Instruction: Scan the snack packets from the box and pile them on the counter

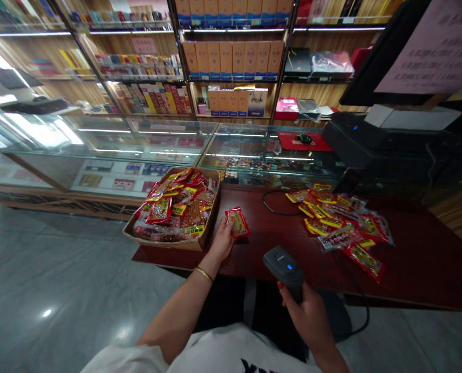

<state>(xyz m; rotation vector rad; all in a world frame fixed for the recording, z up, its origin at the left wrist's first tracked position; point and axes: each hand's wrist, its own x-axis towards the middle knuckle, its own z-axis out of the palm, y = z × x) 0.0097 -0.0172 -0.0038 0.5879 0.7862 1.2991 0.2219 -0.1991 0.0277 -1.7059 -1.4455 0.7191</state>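
Observation:
My left hand [224, 239] pinches a red and yellow snack packet [238, 224] by its left edge, over the dark red counter [262, 207]. Just left of that hand stands an open cardboard box [211, 228] heaped with similar packets. My right hand [304, 311] is wrapped around the handle of a barcode scanner [283, 264], whose head points up and left and shows a blue light. On the counter's right side lies a loose pile of snack packets [340, 217], some red and yellow, some clear.
Behind the counter are glass display cases [176, 140] and shelves of boxed goods [231, 57]. A monitor [405, 57] stands at the right. A mouse [304, 138] rests on a red mat [287, 141]. A black cable [365, 305] hangs near my right hand.

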